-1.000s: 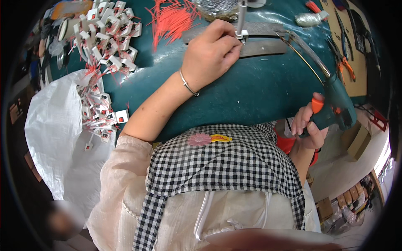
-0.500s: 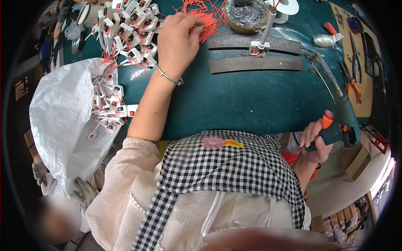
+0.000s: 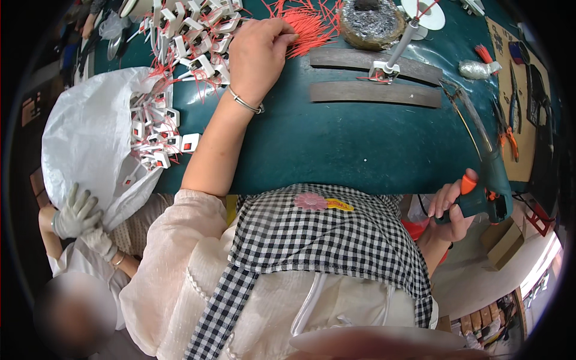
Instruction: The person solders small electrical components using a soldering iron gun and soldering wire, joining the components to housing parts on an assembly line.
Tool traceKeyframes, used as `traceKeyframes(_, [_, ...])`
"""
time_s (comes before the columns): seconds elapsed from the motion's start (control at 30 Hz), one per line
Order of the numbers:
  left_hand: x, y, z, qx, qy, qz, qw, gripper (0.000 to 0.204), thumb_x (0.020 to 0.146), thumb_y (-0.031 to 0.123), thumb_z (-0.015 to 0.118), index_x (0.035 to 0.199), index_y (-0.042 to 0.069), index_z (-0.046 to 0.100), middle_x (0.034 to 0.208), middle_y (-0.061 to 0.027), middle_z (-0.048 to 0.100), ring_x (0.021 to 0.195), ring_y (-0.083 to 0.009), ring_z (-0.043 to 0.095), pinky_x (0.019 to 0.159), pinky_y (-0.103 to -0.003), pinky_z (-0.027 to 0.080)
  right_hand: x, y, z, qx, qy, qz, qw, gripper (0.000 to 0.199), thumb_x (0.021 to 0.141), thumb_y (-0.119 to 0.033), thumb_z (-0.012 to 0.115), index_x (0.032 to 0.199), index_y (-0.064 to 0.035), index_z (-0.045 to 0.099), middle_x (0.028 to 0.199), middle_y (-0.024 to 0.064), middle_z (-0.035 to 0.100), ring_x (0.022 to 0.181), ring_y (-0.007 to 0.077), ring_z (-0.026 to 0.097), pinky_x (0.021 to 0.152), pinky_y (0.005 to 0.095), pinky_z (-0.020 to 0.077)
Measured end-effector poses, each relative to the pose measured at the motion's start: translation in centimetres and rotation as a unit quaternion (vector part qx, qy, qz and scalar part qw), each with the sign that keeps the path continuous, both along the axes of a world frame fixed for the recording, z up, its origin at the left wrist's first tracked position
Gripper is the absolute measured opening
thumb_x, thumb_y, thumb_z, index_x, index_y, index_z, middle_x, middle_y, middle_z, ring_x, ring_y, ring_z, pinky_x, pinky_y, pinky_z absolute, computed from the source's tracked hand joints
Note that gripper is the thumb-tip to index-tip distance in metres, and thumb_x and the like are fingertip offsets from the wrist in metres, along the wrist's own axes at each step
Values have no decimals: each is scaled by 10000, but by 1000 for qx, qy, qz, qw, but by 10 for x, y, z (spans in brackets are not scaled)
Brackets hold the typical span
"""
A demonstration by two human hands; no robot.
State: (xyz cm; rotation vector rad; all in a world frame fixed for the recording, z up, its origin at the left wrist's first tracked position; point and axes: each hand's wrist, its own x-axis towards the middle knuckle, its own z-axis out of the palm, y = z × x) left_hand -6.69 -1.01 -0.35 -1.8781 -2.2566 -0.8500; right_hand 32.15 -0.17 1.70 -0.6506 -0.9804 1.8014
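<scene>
Your left hand (image 3: 259, 51) lay stretched across the dark green table (image 3: 336, 150), its fingers curled down and pinching at the near edge of a heap of thin red wires (image 3: 309, 24) that spread toward one o'clock from the knuckles; a thin metal bangle (image 3: 245, 103) circled the wrist. At nine o'clock from that hand sat a pile of small white plastic parts (image 3: 192, 36) with red wire ends, which spilled on toward seven o'clock into the mouth of a white woven sack (image 3: 90, 144) hanging off the table's edge. At three o'clock from the hand lay two dark flat strips (image 3: 375, 93), with a small white fixture (image 3: 383, 71) standing on the farther one and a round grey coil (image 3: 372, 21) beyond it. Your right hand (image 3: 451, 207) hung off the table's near right corner, clenched round the grip of a teal power tool with an orange trigger (image 3: 489, 189), its forefinger lying just beside the trigger. At twelve o'clock from that tool, orange-handled pliers (image 3: 507, 129) rested on a brown mat (image 3: 519, 90). A checked apron (image 3: 324, 240) over a pale blouse filled the foreground. At the lower left, another person's gloved hand (image 3: 75, 211) gripped the sack.
</scene>
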Motion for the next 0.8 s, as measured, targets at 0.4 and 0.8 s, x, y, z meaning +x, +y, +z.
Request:
traceKeyframes(0.4, [76, 0, 24, 34, -185, -164, 968, 78, 770, 1, 649, 828, 33, 607, 836, -99, 578, 714, -275, 595, 627, -355, 493, 2, -4, 0, -24, -3, 44, 999, 675, 772, -80, 643, 1328, 102, 306, 711, 87, 487, 495, 142, 481, 416, 272, 461])
traceKeyframes(0.8, [103, 24, -2, 38, -157, -198, 967, 82, 739, 26, 722, 783, 17, 653, 1032, -57, 621, 603, -102, 606, 540, -234, 514, 2, -8, 1, -74, -56, 55, 994, 618, 754, -57, 666, 1271, 97, 363, 638, 72, 488, 499, 143, 515, 452, 273, 464])
